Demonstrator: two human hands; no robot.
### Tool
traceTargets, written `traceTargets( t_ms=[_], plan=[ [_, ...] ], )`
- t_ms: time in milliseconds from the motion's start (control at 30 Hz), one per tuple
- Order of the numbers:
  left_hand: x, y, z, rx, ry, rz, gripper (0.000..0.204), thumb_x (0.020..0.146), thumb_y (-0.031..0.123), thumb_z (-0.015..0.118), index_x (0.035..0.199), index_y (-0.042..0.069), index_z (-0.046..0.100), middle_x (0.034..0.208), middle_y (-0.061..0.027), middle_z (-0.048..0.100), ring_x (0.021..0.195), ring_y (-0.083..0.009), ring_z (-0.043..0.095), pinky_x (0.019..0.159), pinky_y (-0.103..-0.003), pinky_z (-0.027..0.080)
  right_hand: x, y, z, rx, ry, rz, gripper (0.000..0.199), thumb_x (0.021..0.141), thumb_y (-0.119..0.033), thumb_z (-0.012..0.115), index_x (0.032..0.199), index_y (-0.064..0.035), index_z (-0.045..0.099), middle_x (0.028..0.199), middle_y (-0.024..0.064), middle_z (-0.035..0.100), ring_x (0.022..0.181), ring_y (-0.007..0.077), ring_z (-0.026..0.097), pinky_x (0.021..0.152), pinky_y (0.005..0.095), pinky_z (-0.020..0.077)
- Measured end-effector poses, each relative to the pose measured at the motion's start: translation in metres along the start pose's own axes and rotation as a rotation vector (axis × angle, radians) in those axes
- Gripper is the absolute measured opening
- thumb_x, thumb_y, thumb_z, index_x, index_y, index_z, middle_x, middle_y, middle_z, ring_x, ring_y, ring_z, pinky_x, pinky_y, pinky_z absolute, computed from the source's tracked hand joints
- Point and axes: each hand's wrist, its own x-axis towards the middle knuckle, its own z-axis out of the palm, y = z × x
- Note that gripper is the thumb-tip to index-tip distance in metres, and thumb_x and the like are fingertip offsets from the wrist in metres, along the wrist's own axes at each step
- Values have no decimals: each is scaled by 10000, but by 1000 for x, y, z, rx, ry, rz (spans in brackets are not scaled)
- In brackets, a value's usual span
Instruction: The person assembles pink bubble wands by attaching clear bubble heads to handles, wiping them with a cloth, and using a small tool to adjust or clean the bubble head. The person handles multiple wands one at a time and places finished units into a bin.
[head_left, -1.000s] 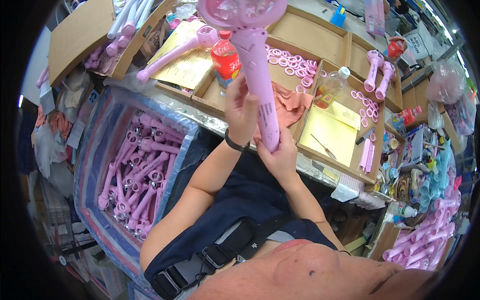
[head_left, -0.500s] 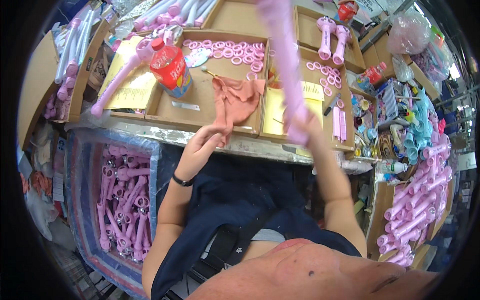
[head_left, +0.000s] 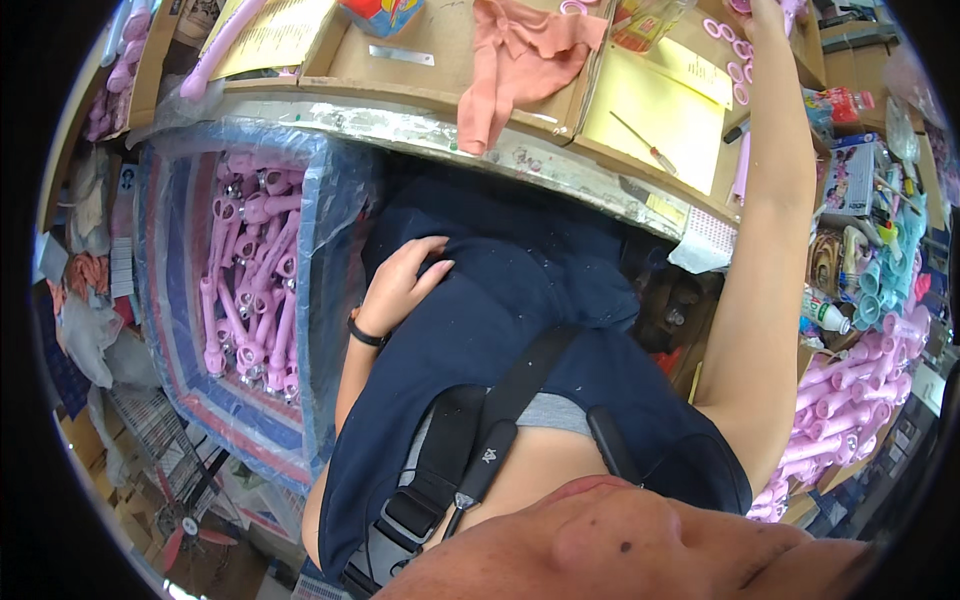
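Observation:
My left hand [head_left: 402, 285] lies on my lap on dark blue cloth, fingers loosely apart and empty, with a black band on the wrist. My right arm stretches up to the far right of the cardboard tray bench. My right hand [head_left: 768, 10] is mostly cut off by the top edge, beside small pink rings [head_left: 738, 72] and a bit of pink plastic [head_left: 797, 10]. What it holds is hidden. A salmon-pink cloth [head_left: 520, 50] hangs over a tray's front edge.
A blue-lined bag [head_left: 330, 250] of pink plastic handles [head_left: 250, 280] stands at my left knee. More pink handles [head_left: 850, 400] are heaped at the right. A screwdriver [head_left: 640, 145] lies on a yellow sheet [head_left: 660, 100]. A red bottle [head_left: 385, 15] stands in a tray.
My left hand has dropped from the bench edge onto my lap. My right arm has reached farther up and right, and the long pink wand it held is out of sight.

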Motion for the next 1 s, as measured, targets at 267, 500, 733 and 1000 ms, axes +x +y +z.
traceTargets(
  t_ms=[267,500,733,1000],
  plan=[
    [46,8,-6,-838,-380,-74,362,927,134,555,1259,2,494,1164,-103,601,1105,-167,555,959,-286,419,-336,-43,-15,489,-1006,-143,280,970,-200,449,1117,-25,611,1131,120,621,1071,257,569,952,347,414],
    [78,17,54,-156,-1003,453,530,895,398,552,1224,-17,536,1272,-178,528,1271,-297,426,1099,-528,189,-442,73,-79,-1155,-792,-333,387,850,-300,605,1171,-84,595,1255,134,549,1212,306,467,1014,551,302],
    [88,-13,49,21,-474,117,364,913,280,560,1130,-10,592,1152,-154,593,1094,-301,543,1006,-413,370,-449,25,-55,75,-1101,85,457,928,-345,511,1246,-18,538,1301,149,520,1282,292,421,1084,391,281],
    [-12,-50,-38,-90,-70,93,395,908,267,601,1192,-1,546,1154,-160,602,1054,-297,584,914,-374,468,-433,86,-32,-1135,-816,-101,583,867,-349,596,1349,-67,428,1325,264,427,1239,410,392,1013,489,331]
  ],
)
